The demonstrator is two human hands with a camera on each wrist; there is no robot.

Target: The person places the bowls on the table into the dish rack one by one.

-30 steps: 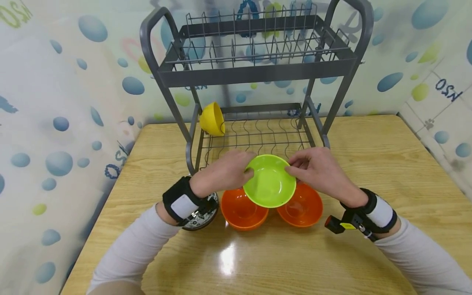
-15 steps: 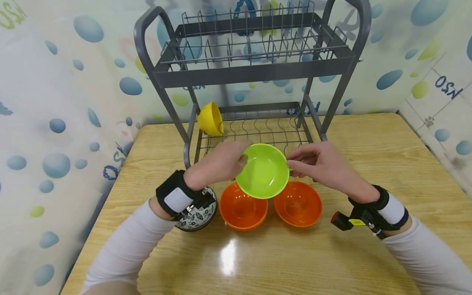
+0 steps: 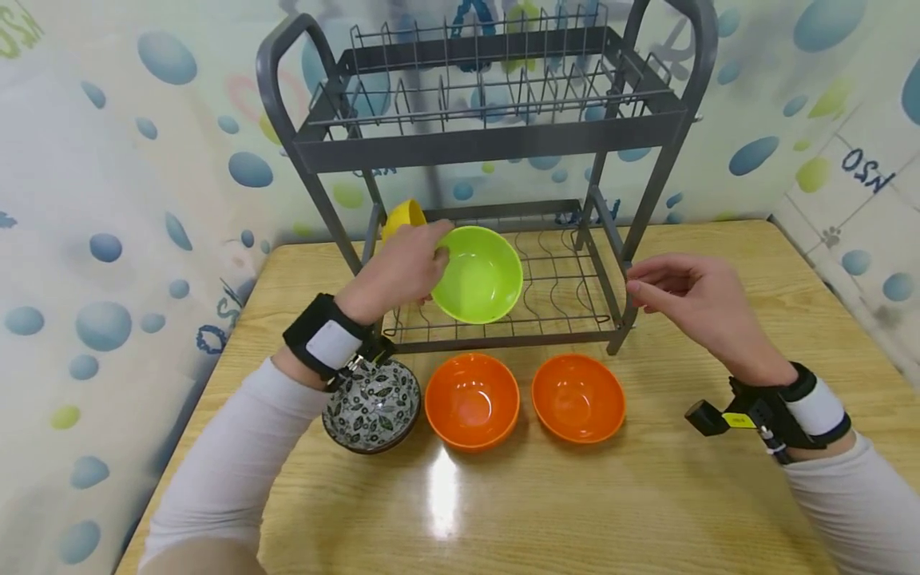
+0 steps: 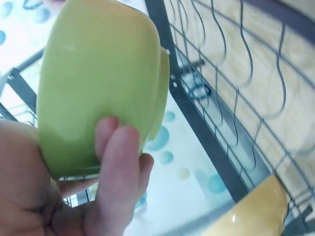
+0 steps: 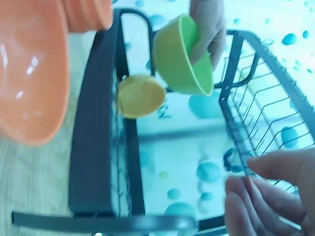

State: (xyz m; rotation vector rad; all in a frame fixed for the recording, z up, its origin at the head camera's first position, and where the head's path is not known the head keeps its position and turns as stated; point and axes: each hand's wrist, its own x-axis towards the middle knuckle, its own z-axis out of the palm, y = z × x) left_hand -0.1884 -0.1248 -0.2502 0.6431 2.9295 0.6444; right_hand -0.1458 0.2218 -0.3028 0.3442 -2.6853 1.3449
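Note:
My left hand point(image 3: 402, 267) grips a lime-green bowl point(image 3: 480, 275) by its left rim, thumb inside and fingers against the outer wall. The bowl is tilted, its inside facing me, in front of the rack's lower shelf. In the left wrist view the fingers press the bowl's outer side point(image 4: 98, 88). A yellow bowl point(image 3: 404, 217) leans at the left end of the lower shelf, partly hidden behind my left hand. My right hand point(image 3: 697, 303) holds nothing, its fingers loosely curled beside the rack's right leg.
A grey two-tier dish rack point(image 3: 489, 148) stands against the patterned wall. On the wooden table point(image 3: 532, 511) before it sit a black-and-white patterned bowl point(image 3: 372, 407) and two orange bowls, one in the middle point(image 3: 471, 403) and one to its right point(image 3: 578, 399).
My right hand has let go of the green bowl and moved right. With the bowl, my left hand has moved up and left, toward the lower shelf.

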